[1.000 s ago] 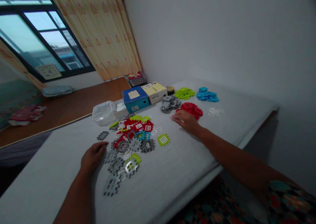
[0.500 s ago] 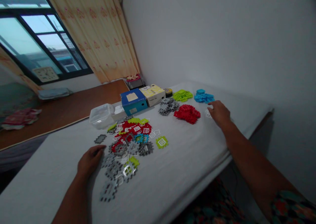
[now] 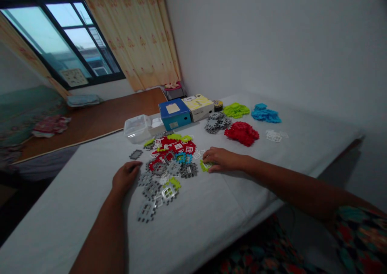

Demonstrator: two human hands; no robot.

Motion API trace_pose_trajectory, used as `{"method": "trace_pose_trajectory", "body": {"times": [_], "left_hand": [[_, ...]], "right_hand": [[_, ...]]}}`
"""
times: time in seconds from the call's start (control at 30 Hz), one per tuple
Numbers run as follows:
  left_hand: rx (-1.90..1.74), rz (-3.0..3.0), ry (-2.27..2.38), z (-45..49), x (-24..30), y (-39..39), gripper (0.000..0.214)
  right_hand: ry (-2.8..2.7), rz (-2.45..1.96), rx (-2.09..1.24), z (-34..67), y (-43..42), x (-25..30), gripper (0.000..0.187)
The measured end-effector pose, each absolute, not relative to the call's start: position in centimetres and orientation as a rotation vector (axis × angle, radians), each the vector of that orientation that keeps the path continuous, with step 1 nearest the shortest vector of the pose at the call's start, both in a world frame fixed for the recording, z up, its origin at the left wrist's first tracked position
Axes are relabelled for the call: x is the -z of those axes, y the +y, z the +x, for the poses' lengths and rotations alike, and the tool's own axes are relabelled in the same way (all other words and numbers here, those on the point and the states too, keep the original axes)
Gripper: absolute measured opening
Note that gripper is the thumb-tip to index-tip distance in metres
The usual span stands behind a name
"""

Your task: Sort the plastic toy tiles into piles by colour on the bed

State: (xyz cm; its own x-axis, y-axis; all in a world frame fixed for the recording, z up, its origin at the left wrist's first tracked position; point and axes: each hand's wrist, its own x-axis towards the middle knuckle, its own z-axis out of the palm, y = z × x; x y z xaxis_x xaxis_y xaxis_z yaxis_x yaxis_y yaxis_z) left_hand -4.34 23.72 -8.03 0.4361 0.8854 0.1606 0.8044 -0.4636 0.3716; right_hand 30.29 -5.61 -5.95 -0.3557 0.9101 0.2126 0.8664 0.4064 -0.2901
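A mixed heap of flat plastic tiles [image 3: 169, 165] in red, grey, green, blue and white lies on a white sheet [image 3: 211, 209]. My right hand [image 3: 219, 160] rests on a lime green tile [image 3: 205, 166] at the heap's right edge, fingers curled over it. My left hand [image 3: 125, 176] lies loosely curled on the sheet at the heap's left edge, next to grey tiles. Farther back are sorted piles: grey [image 3: 217, 122], red [image 3: 242, 133], lime green [image 3: 236, 110], blue [image 3: 266, 113] and a few white tiles [image 3: 274, 135].
A blue box [image 3: 175, 113], a pale yellow box [image 3: 198, 106] and a clear plastic tub [image 3: 137, 128] stand at the sheet's far edge. A white wall runs along the right. A wooden floor, a curtain and a window lie behind.
My right hand has come back from the white tiles at the far right to the lime green tile beside the mixed heap. My left hand has stayed at the heap's left edge.
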Motion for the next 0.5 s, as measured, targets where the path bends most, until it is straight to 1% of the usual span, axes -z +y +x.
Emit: {"method": "trace_pose_trajectory", "body": {"times": [0.13, 0.37, 0.5], "left_hand": [[-0.489, 2.442, 1.469, -4.3, 7.9, 23.6, 0.034], [-0.467, 2.489, 1.488, -4.3, 7.5, 23.4, 0.033], [-0.446, 2.502, 1.490, -4.5, 7.6, 23.9, 0.035]], "right_hand": [[-2.208, -1.530, -0.165, 30.3, -6.3, 6.8, 0.032], [-2.140, -1.495, -0.187, 29.9, -7.5, 6.8, 0.023], [-2.135, -1.554, -0.172, 29.7, -7.4, 6.7, 0.028]]}}
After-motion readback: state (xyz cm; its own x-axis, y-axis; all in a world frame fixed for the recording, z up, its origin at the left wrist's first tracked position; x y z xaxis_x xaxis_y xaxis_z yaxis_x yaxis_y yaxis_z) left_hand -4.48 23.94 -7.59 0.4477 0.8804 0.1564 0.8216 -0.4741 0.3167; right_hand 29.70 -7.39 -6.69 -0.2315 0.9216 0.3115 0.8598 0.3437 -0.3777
